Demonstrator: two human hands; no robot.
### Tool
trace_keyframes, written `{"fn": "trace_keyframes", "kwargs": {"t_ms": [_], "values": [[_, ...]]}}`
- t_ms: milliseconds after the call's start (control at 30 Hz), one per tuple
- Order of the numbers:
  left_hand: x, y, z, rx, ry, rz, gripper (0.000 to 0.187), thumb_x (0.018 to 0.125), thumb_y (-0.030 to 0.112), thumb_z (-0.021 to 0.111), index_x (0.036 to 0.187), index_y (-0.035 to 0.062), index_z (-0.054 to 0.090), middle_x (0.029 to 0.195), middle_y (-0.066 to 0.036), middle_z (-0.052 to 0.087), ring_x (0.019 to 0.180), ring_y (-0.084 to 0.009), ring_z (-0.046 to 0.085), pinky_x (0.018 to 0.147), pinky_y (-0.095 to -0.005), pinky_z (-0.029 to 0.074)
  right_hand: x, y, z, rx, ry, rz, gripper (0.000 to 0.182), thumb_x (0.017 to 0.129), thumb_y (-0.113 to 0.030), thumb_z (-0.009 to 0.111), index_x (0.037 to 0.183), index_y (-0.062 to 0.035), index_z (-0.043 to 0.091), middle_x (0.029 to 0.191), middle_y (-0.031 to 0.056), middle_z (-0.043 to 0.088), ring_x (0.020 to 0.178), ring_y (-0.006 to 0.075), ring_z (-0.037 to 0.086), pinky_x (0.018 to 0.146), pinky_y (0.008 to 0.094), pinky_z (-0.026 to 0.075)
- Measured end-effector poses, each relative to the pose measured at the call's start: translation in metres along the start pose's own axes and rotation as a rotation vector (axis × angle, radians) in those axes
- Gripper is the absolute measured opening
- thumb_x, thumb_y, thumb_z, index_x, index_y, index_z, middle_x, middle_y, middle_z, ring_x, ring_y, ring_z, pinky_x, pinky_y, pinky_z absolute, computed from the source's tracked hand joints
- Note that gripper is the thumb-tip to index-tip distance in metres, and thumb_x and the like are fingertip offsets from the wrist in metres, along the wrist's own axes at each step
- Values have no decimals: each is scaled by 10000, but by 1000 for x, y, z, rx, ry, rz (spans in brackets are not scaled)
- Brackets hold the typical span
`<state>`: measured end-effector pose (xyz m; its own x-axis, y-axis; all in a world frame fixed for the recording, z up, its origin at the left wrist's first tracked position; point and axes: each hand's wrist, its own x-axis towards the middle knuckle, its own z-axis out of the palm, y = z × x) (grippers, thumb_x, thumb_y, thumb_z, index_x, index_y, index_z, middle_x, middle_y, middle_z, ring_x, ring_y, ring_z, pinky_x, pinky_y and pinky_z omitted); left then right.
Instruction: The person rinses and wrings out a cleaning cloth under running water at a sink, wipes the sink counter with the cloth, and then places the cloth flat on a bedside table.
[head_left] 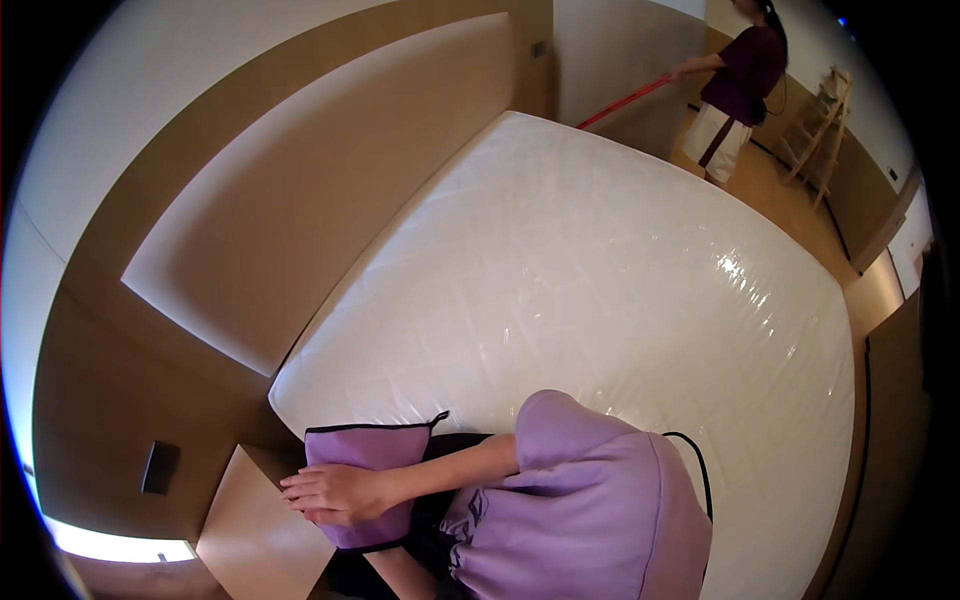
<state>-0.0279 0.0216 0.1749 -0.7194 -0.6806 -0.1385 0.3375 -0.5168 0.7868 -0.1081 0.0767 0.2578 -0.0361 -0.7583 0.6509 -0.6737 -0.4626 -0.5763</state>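
Note:
A purple cloth (385, 447) with black edging and a small black loop at one corner is folded over in front of my body. My right hand (340, 493) lies across it, fingers stretched out and reaching just past its left edge. From below, my left forearm (402, 572) goes in under the cloth, which hides my left hand and its fingers. Close behind the cloth is a large white mattress (560, 290) in shiny clear plastic wrap.
A padded headboard (350, 170) runs along the left wall. Below it stands a light wooden bedside cabinet (265, 525). Across the mattress, another person (740, 80) holds a red pole (625, 100). A wooden stepladder (825, 140) stands at the far right.

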Motion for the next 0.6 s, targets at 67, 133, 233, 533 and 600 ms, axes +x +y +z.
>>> {"fn": "trace_keyframes", "kwargs": {"t_ms": [67,133,233,533,600], "values": [[-1,0,-3,-4,14,2,409,944,308,273,1218,32,397,1222,-117,447,1099,-209,432,980,-316,301,0,-6,1,-12,-20,-28,371,885,-239,417,1147,13,493,1254,152,452,1239,292,336,1014,417,260],[-3,-1,-5,-15,7,3,407,944,304,273,1223,32,392,1228,-116,443,1104,-208,428,981,-315,299,-3,-12,4,-10,-44,-61,403,893,-264,414,1184,9,468,1269,148,440,1239,289,337,1022,410,251],[-10,-2,-10,-43,16,6,405,944,298,274,1231,34,383,1236,-115,437,1112,-205,422,983,-312,296,-8,-17,22,224,-92,22,607,862,-373,461,1344,-56,273,1382,132,285,1273,278,238,1020,385,173],[-9,4,-22,-214,37,93,402,945,280,274,1255,38,357,1261,-111,419,1135,-198,406,990,-304,288,26,-36,-9,811,-222,2,507,861,-272,472,1291,-23,369,1354,109,356,1316,261,204,1071,379,115],[-10,-1,-19,-257,40,109,402,946,276,274,1260,38,352,1266,-110,415,1140,-197,402,992,-302,286,21,-34,-13,1547,-255,210,544,890,-328,403,1325,-19,299,1396,96,283,1329,235,163,1071,376,128]]}}
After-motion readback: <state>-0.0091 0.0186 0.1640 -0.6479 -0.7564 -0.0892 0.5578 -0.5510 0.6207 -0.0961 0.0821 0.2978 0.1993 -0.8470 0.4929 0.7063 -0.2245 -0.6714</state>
